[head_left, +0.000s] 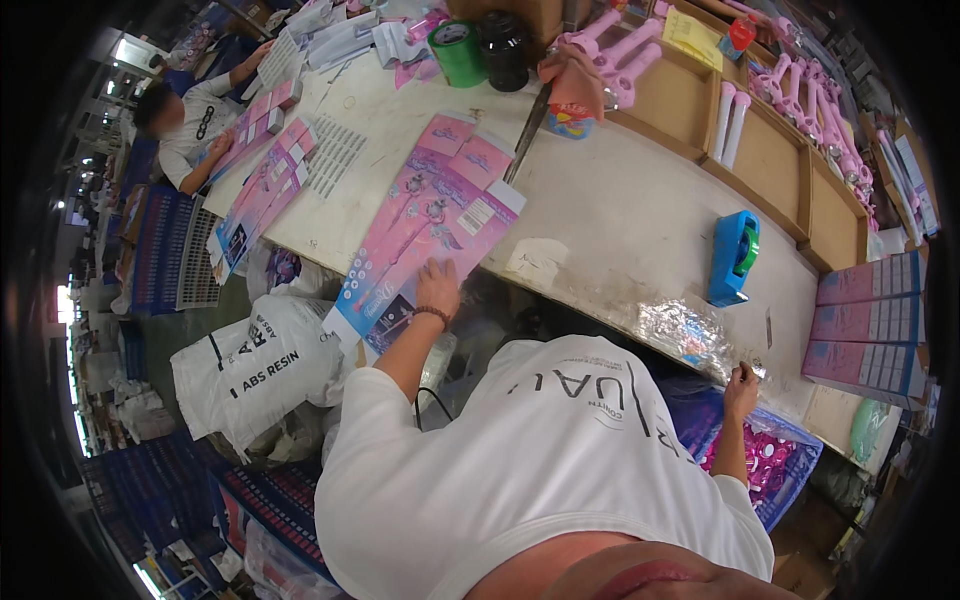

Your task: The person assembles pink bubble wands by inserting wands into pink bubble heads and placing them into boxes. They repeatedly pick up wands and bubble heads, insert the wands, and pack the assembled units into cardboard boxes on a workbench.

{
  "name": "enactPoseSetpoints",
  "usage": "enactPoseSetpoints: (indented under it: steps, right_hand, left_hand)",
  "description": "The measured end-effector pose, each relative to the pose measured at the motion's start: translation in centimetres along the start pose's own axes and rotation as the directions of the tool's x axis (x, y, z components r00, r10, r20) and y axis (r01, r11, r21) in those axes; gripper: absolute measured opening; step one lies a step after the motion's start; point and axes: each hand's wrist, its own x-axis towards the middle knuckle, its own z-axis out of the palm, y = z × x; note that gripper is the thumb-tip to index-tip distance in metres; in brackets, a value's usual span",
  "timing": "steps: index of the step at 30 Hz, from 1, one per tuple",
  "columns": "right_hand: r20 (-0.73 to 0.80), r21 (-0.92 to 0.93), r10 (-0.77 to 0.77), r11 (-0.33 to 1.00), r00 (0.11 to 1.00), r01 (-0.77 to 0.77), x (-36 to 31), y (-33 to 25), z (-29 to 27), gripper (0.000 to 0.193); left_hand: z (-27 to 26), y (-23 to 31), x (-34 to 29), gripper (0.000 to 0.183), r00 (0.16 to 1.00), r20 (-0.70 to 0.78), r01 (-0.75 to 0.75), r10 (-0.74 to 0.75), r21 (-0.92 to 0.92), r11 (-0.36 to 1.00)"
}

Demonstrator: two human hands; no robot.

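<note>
A flat, unfolded pink and blue printed carton (455, 205) lies slantwise on the left worktable, its lower end sticking out past the edge. My left hand (438, 290) rests on its lower part, fingers stretched out, with a beaded bracelet at the wrist. At the front edge of the right worktable, my right hand (741, 390) has its fingers curled together; what they hold, if anything, is too small to make out. Close to that hand is a crumpled clear plastic bag (685, 335) with a small blue and pink item in it.
A blue tape dispenser (735, 258) stands on the right table. Brown cardboard trays (675, 105) with pink wands (630, 60) line the back. Stacked pink cartons (865, 325) stand far right. A co-worker (190, 125) sits far left by more flat cartons (262, 200). White sacks (255, 365) lie below.
</note>
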Motion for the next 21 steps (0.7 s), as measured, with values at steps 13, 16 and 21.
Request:
enactPoseSetpoints:
  steps: [13,16,21]
  right_hand:
    - [0.166,0.677,-0.526,0.676,0.834,0.292,-1.8,-12.1,0.1,0.017]
    - [-0.004,0.785,-0.778,0.387,0.628,0.484,-2.5,-18.7,1.2,0.045]
    - [0.025,0.901,-0.708,0.323,0.706,0.291,-2.4,-25.3,3.1,0.086]
  left_hand:
    - [-25.5,1.3,-2.8,0.028,0.969,-0.244,0.028,-0.032,-0.02,0.999]
    - [-26.3,7.6,-2.7,0.026,0.934,-0.277,-0.249,0.227,-0.048,0.967]
    - [-20.7,16.0,-0.1,0.021,0.809,-0.203,-0.587,0.551,-0.254,0.769]
